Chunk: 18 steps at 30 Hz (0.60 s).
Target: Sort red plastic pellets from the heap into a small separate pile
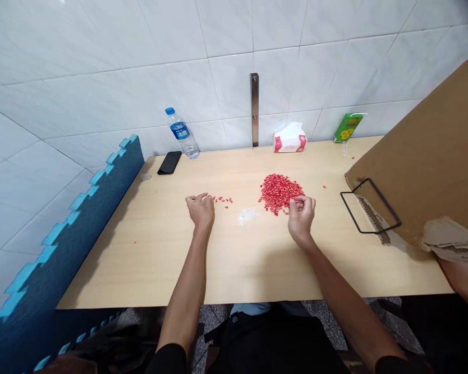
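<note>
A heap of small red pieces (280,192) lies on the light wooden table (242,270), right of the middle. My right hand (302,214) is at the heap's lower right edge, thumb and fingers pinched; what is between them is too small to make out. My left hand (201,209) rests farther left with its fingertips together, beside several loose red pieces (226,200). Whether it grips one of them is hard to see. Between the hands lies a small patch of clear, whitish bits (248,216).
Along the wall stand a water bottle (183,134), a tissue pack (290,139) and a green box (348,128). A black phone (169,162) lies at the left. A blue foam mat (101,202) borders the left; cardboard (425,150) and a black wire frame (392,210) are right.
</note>
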Each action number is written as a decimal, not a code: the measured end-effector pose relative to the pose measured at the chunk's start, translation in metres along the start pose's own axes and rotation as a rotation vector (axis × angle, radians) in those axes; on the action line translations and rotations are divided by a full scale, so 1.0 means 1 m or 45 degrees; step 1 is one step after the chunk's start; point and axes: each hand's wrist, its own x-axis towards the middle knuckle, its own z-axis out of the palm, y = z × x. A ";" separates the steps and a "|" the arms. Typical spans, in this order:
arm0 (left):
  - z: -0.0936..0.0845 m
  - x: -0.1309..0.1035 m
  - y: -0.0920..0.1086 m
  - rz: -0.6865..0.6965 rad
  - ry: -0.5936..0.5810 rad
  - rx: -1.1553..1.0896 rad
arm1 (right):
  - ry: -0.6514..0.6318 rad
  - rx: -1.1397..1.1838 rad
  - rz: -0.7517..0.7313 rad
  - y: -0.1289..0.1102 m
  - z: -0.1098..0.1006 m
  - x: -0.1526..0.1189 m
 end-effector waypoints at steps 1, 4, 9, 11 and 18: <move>0.000 -0.006 0.004 0.053 0.021 0.006 | -0.057 -0.078 -0.039 0.001 -0.004 0.004; 0.000 -0.029 0.021 0.311 -0.054 -0.007 | -0.348 -0.349 -0.194 0.002 -0.006 0.007; 0.005 -0.067 0.047 0.794 -0.461 -0.071 | -0.664 -0.708 -0.343 -0.002 -0.001 -0.002; 0.006 -0.076 0.054 0.908 -0.634 -0.053 | -0.695 -0.762 -0.360 -0.003 -0.002 -0.003; 0.007 -0.080 0.057 0.983 -0.781 0.096 | -0.757 -0.818 -0.376 -0.001 -0.005 0.000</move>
